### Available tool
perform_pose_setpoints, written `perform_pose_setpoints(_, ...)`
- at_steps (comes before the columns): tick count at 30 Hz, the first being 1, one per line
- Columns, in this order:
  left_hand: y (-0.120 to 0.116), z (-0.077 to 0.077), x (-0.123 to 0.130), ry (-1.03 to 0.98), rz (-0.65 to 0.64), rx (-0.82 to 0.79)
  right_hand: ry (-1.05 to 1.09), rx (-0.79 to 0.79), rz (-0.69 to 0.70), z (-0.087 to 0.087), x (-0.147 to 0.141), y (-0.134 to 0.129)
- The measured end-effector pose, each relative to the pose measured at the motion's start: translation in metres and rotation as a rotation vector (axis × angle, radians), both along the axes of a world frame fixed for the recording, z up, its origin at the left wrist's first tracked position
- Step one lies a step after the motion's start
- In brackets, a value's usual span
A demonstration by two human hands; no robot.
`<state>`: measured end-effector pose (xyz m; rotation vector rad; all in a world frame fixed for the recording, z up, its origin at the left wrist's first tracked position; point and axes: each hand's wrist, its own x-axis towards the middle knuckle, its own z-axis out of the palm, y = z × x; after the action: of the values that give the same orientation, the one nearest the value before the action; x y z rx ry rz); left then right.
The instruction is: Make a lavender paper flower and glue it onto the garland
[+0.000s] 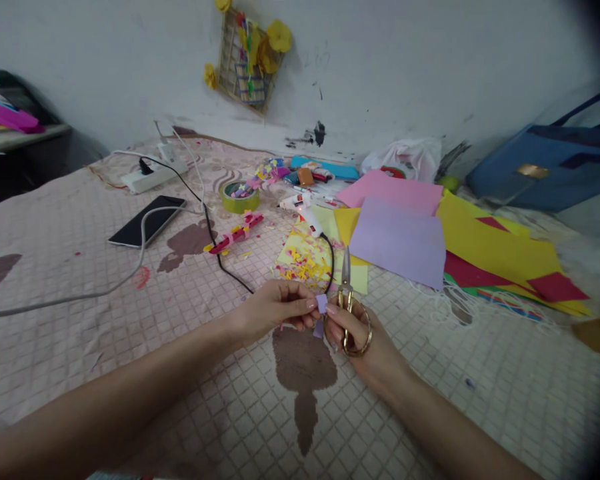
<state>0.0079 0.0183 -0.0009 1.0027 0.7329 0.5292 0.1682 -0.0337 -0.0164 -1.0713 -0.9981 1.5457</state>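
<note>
Between my two hands is a small piece of lilac paper (pixel 322 303). My left hand (pixel 285 303) pinches its left side with thumb and fingertips. The thumb and fingers of my right hand (pixel 353 330) touch its right side. Gold-handled scissors (pixel 347 293) also sit in my right hand, blades pointing up and away, one handle loop around the hand. A second lilac strip (pixel 319 329) hangs just below the fingers. Past the hands, yellow and pink paper scraps (pixel 303 263) lie scattered on a pale yellow sheet (pixel 360 279).
A white glue gun (pixel 307 217) trails a black cord. Coloured sheets, lilac (pixel 400 240) and yellow (pixel 500 250), lie to the right by white string (pixel 450 303). Leftward are a decorated red stick (pixel 237 235), a tape roll (pixel 240 197), a phone (pixel 147 221) and a power strip (pixel 155 175).
</note>
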Motion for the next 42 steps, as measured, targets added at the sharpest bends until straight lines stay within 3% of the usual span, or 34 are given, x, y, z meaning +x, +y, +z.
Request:
perform_pose_setpoints(8, 0.000, 0.000, 0.000, 0.032, 0.007, 0.026, -0.123, 0.015, -0.012, 0.001, 0.001, -0.003)
perform_pose_setpoints(12, 0.004, -0.001, -0.001, -0.052, 0.119, -0.067, 0.009, -0.011, -0.012, 0.004, 0.000, -0.003)
perform_pose_setpoints(16, 0.011, 0.000, -0.004, -0.143, 0.268, -0.195, 0.214, -0.008, 0.143, 0.008, -0.003, -0.006)
perform_pose_setpoints(19, 0.017, 0.002, -0.007, -0.184, 0.337, -0.245, 0.342, -0.090, 0.301, 0.009, -0.006, -0.008)
perform_pose_setpoints(25, 0.023, 0.001, -0.009, -0.207, 0.397, -0.215, 0.455, -0.169, 0.440, 0.005, -0.008, -0.011)
perform_pose_setpoints(42, 0.018, -0.002, -0.006, -0.281, 0.367, -0.188, 0.498, -0.209, 0.412, 0.010, -0.008, -0.008)
